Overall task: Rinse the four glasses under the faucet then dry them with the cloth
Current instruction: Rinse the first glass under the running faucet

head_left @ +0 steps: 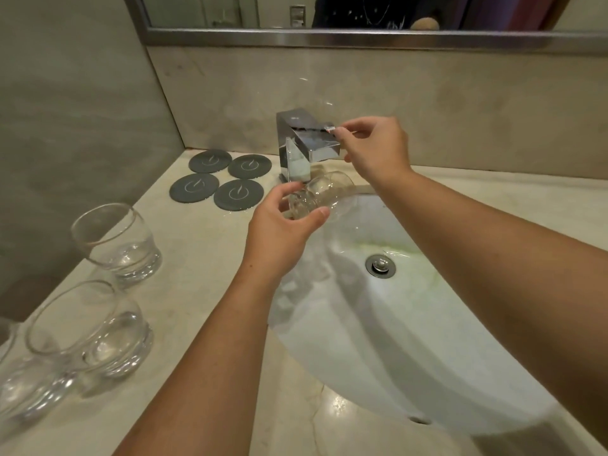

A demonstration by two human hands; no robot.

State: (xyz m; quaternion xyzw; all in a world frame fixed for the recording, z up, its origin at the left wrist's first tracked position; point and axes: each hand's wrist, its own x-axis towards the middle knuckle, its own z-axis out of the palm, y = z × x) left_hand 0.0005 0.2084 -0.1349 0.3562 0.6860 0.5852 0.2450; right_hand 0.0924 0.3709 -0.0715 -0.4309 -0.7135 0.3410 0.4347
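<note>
Glasses (pixel 115 241) stand upright on the near-left counter (pixel 204 284). Farther on, the left hand (pixel 279 232) grips the held glass (pixel 320 194) round its base. It lies on its side over the sink (pixel 394 340) below the faucet (pixel 296 149), mouth pointing right and away. Beyond, the right hand (pixel 378 149) pinches the lever (pixel 316 128).

A single wide-angle view is taken from the head, angled down toward the faucet (pixel 306 143), close over the sink (pixel 362 340) at centre right.

The basin (pixel 362 340) is open below the faucet (pixel 296 133). Glasses (pixel 115 241) crowd the left edge of the table (pixel 204 258). Coasters (pixel 238 194) lie flat just left of the faucet. A bare strip of table runs between.
</note>
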